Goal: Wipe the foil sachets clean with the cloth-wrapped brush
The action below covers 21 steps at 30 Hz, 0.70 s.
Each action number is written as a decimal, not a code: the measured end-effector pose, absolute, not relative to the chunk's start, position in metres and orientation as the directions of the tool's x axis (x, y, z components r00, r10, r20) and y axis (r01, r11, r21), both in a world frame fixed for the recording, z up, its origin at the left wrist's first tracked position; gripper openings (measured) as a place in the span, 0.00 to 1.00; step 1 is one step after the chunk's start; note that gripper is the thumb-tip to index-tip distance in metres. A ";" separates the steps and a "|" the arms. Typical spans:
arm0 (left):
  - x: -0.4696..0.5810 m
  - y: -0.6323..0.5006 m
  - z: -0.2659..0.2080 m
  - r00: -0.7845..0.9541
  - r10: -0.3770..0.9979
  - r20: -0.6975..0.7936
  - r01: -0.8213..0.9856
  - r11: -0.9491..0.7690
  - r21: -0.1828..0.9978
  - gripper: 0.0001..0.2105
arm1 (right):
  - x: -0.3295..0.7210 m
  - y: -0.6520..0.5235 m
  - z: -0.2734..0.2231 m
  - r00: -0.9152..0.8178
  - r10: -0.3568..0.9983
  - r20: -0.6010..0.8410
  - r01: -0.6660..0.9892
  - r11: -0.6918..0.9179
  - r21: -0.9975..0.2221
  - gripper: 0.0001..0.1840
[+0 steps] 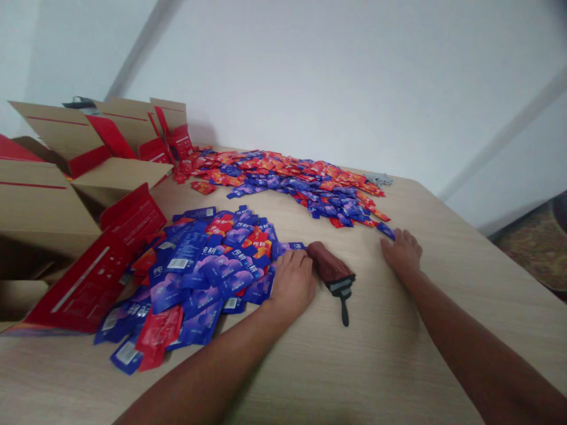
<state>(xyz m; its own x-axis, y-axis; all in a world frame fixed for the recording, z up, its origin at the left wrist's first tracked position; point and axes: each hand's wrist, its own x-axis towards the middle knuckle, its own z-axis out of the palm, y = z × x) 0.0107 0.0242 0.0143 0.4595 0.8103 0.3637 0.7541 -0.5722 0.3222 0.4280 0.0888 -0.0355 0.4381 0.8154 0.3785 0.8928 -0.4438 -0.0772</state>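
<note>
My left hand (293, 284) rests at the right edge of a near pile of glossy sachets (212, 260), mostly blue-purple with some red and orange. Its fingers are bent and close together over a blue sachet (296, 245), which sticks out beyond them; the fingertips are partly hidden. Just right of that hand lies a brown folded item (330, 262) with black and grey trim and a dark strap-like end. Farther right, my right hand (404, 252) has its thumb and forefinger at a small blue sachet (385, 230), at the end of the far pile.
A long far pile of red, orange and blue sachets (287, 171) runs along the wall side of the table (376, 366). Open cardboard boxes (48, 200) with red flaps stand at the left. A small grey bunched item (380, 179) lies at the far edge.
</note>
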 end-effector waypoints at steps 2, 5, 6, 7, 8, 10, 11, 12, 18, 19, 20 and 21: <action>0.006 0.029 0.016 0.392 0.836 0.385 0.814 -0.510 0.278 0.19 | 0.429 0.089 -0.039 0.409 0.820 0.400 0.905 -0.420 -0.066 0.38; 0.000 0.037 0.013 0.344 0.874 0.342 0.877 -0.430 0.217 0.26 | 0.430 0.092 -0.039 0.400 0.834 0.380 0.911 -0.407 -0.065 0.37; -0.001 0.039 0.011 0.336 0.889 0.310 0.888 -0.409 0.211 0.27 | 0.431 0.093 -0.039 0.399 0.841 0.365 0.912 -0.404 -0.064 0.37; -0.002 0.041 0.009 0.332 0.900 0.282 0.894 -0.395 0.211 0.28 | 0.431 0.093 -0.038 0.397 0.849 0.350 0.914 -0.402 -0.061 0.37; -0.003 0.042 0.008 0.334 0.905 0.262 0.895 -0.392 0.212 0.28 | 0.431 0.094 -0.038 0.393 0.855 0.338 0.915 -0.399 -0.054 0.37; -0.003 0.043 0.007 0.357 0.899 0.253 0.888 -0.410 0.207 0.27 | 0.430 0.094 -0.038 0.383 0.862 0.333 0.918 -0.395 -0.033 0.37; -0.003 0.043 0.008 0.373 0.893 0.253 0.884 -0.425 0.197 0.24 | 0.430 0.094 -0.038 0.379 0.862 0.338 0.918 -0.395 -0.023 0.36; -0.003 0.043 0.010 0.390 0.886 0.251 0.880 -0.439 0.182 0.21 | 0.429 0.094 -0.037 0.377 0.861 0.341 0.918 -0.396 -0.016 0.36; -0.005 0.045 0.021 0.495 0.846 0.197 0.850 -0.518 0.091 0.14 | 0.425 0.093 -0.034 0.378 0.869 0.318 0.918 -0.397 -0.006 0.31; -0.006 0.045 0.022 0.491 0.850 0.189 0.854 -0.513 0.089 0.15 | 0.425 0.093 -0.033 0.375 0.869 0.322 0.919 -0.395 -0.002 0.31; -0.007 0.046 0.023 0.479 0.859 0.182 0.862 -0.500 0.089 0.16 | 0.424 0.093 -0.033 0.371 0.869 0.326 0.919 -0.393 0.001 0.30; -0.008 0.046 0.025 0.461 0.870 0.177 0.872 -0.481 0.091 0.16 | 0.424 0.093 -0.033 0.367 0.871 0.328 0.921 -0.390 0.005 0.30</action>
<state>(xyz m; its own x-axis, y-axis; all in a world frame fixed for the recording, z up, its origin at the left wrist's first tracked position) -0.0085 0.0462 0.0249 0.4610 0.8696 0.1770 0.8720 -0.4809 0.0914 0.4242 0.0929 -0.0325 0.3666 0.8705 0.3284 0.9210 -0.3896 0.0048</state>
